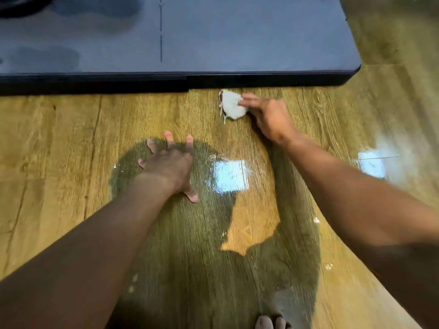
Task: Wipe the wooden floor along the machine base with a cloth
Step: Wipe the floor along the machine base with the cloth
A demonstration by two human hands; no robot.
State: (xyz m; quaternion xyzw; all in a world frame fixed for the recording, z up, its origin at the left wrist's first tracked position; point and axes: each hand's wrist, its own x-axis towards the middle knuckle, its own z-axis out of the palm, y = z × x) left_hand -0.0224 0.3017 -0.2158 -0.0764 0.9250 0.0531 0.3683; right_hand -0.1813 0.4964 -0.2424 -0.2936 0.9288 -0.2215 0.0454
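While your right hand [268,117] grips the cloth [232,104], fingers closed over its right edge, the cloth lies on the wooden floor [71,138] just ahead and to the left of your knuckles. It sits close in front of the dark machine base [213,79]; whether it touches the base I cannot tell. Your left hand [168,162] is spread wide, palm down on the boards and holding nothing. It seems to brace you, well back from the base and to the left of the working hand.

To do this stroke well, flatten more of the cloth under your fingers. As it is, most of it bunches out beyond your fingertips, and I judge that a bunched wad skims rather than wipes. Press down through the fingertips and run the cloth parallel to the base, with its far edge tucked against the black lip, where dirt likely collects. Work in one direction and overlap each pass.

Mind the frayed threads hanging off the cloth's left side, since they could catch under the base. Small pale specks [316,219] lie on the floor behind your right forearm, so plan a pass there too. The boards look glossy beside your left palm, so plant that hand firmly before you reach further.
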